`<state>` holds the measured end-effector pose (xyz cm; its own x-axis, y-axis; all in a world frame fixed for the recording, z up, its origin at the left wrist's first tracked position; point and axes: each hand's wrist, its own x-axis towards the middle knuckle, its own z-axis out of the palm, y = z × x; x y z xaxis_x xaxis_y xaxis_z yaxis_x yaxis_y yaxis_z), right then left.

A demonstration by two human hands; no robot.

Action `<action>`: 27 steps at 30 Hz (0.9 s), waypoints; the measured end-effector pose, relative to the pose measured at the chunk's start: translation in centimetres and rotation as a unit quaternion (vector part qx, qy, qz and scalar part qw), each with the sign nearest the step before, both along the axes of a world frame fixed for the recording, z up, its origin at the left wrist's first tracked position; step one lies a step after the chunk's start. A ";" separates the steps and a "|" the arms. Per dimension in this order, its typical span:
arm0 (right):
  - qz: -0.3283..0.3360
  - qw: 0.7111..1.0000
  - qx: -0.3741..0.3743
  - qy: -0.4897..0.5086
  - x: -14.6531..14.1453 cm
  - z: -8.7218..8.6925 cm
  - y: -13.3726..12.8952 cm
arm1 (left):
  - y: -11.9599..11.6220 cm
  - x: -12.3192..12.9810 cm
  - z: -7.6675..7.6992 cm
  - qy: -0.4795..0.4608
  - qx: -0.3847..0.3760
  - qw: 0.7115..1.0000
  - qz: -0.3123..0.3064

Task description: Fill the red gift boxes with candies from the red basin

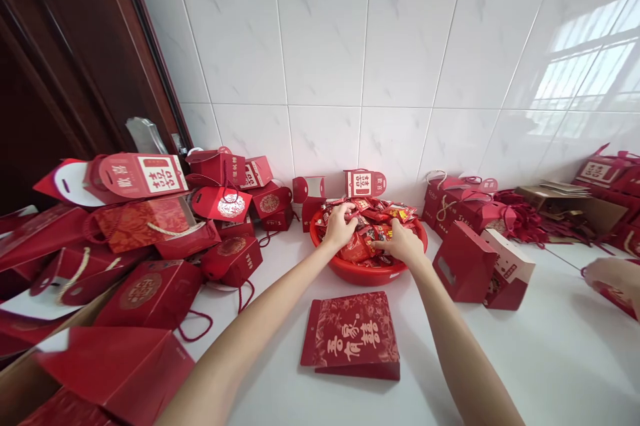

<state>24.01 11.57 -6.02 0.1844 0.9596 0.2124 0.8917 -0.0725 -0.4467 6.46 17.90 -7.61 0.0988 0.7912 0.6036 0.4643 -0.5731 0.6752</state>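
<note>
A red plastic basin [367,273] full of wrapped sweets [367,249] stands against the wall. Into its left side reaches my left hand [341,227], its curved fingers apart over the packets. On the right side of the same pile rests my right hand [404,243], thumb stretched inward and fingers spread, touching the wrappers. Neither hand visibly grips a packet, though some fingertips are hidden among the sweets. Between my forearms, a dark red gift box [353,336] with pale lettering lies on the white table [280,386].
Red gift boxes [150,293] are heaped on the left, several with cord handles. Two boxes [465,263] stand right of the basin, near more boxes [455,203] and an open carton [590,213]. Another person's hand [613,276] touches something red at the right edge.
</note>
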 end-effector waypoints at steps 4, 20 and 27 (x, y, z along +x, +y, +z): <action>0.009 0.991 0.074 0.112 0.3 -0.7 0.8 | -0.5 0.3 0.3 0.018 0.035 0.999 -0.010; 0.174 0.811 0.253 0.498 -0.4 -1.0 1.4 | -1.3 0.4 0.8 -0.018 0.000 0.987 -0.157; 0.011 0.731 0.328 0.599 0.4 -1.4 1.9 | -1.6 1.1 0.7 0.263 0.056 0.950 -0.158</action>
